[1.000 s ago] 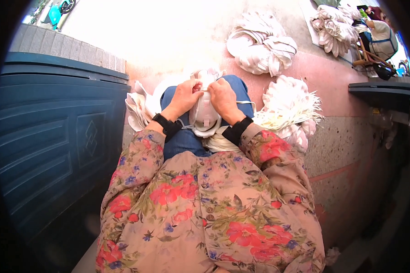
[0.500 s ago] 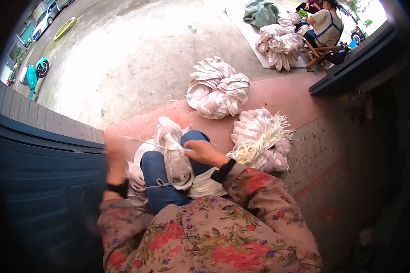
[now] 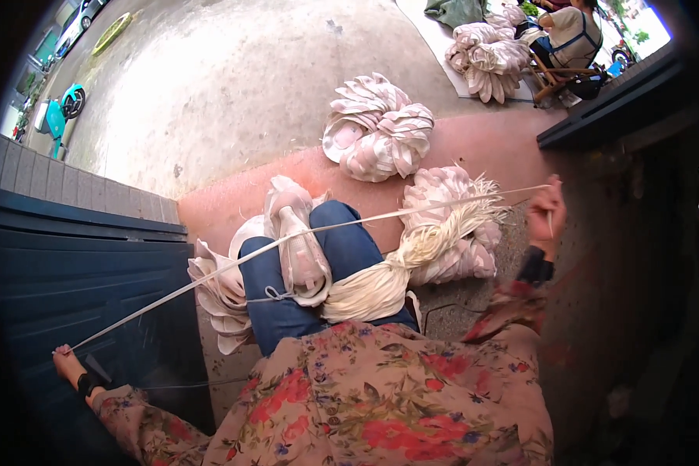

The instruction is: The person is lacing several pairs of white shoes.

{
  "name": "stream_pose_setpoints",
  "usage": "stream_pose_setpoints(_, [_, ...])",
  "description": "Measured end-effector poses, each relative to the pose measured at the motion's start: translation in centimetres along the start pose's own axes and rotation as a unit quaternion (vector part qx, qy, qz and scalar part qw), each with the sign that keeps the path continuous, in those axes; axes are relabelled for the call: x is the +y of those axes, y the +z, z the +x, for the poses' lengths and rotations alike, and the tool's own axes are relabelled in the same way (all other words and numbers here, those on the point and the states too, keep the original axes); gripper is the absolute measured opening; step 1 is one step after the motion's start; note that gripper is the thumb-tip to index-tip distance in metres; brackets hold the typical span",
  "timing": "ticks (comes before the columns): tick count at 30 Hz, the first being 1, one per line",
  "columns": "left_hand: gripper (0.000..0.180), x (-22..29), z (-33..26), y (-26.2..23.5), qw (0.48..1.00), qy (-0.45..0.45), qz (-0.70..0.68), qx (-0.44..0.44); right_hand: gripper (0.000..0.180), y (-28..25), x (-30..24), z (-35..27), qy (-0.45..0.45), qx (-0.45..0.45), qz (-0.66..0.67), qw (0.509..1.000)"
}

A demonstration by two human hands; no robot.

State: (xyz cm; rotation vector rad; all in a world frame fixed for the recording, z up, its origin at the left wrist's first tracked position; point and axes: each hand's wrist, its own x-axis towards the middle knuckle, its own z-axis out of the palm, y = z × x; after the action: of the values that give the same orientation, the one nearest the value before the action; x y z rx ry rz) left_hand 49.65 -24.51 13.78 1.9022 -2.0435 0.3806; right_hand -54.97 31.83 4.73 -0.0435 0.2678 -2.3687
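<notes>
**A:** Status on the strip?

**B:** Pale strip [image 3: 311, 231] is pulled taut across the lap, running from low left to upper right. Left hand [image 3: 68, 363] is closed on the low-left end, out by the dark blue panel [image 3: 70, 279]. Right hand [image 3: 547, 213] is pinched shut on the upper-right end, arm fully out.

**A:** Where does it cross?

**B:** Over the small bundle of flat pale pieces [image 3: 297, 241] sitting on the knee [image 3: 342, 241], blue trousers. That bundle has a thin tie [image 3: 276, 293] knotted at its near end, so I'd judge it partly bound. The taut strip isn't wrapped round anything yet, as far as I can see.

**A:** Supply?

**B:** Thick hank of cream strips [image 3: 412, 260] lies just right of the knee, fanning out to the far right. Plenty left in it.

**A:** Finished stock?

**B:** One round tied bunch [image 3: 377, 128] on the floor further off, another [image 3: 450, 225] under the fanned hank, looser pieces [image 3: 217, 287] at the left of the leg. More bunches [image 3: 485, 54] far right beside another seated person [image 3: 571, 35].

**A:** So, progress?

**B:** My read: several bunches done, this one mid-way, strip drawn out, wrap and knot remaining.
</notes>
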Motion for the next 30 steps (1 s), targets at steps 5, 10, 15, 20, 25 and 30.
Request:
stream_pose_setpoints(5, [0.021, 4.3, -2.5, -4.8, 0.779, -0.188, -0.596, 0.050, 0.027, 4.4, -0.5, 1.1, -0.179, 0.093, -0.110, 0.973])
stream_pose_setpoints(10, [0.017, 37.2, -7.8, 2.2, 0.798, -0.288, -0.511, -0.138, 0.017, 3.6, 10.1, 2.7, -0.025, 0.005, -0.453, 0.891])
stream_pose_setpoints(15, [0.039, 55.3, -14.6, 5.3, 0.673, -0.122, -0.582, -0.440, 0.008, 1.6, 23.8, 2.6, -0.149, -0.292, -0.800, 0.502])
stream_pose_setpoints(20, [0.018, 64.8, -19.9, 6.0, 0.607, -0.050, -0.507, -0.610, 0.009, -2.0, 30.4, -0.1, 0.034, -0.368, -0.823, 0.432])
stream_pose_setpoints(25, [0.013, 68.1, -23.3, 7.4, 0.606, -0.106, -0.498, -0.611, 0.011, -3.7, 33.6, -0.7, 0.005, -0.428, -0.823, 0.375])
stream_pose_setpoints(30, [0.011, 68.8, -24.5, 8.7, 0.598, -0.125, -0.495, -0.618, 0.013, -4.2, 35.1, -0.6, -0.056, -0.394, -0.859, 0.323])
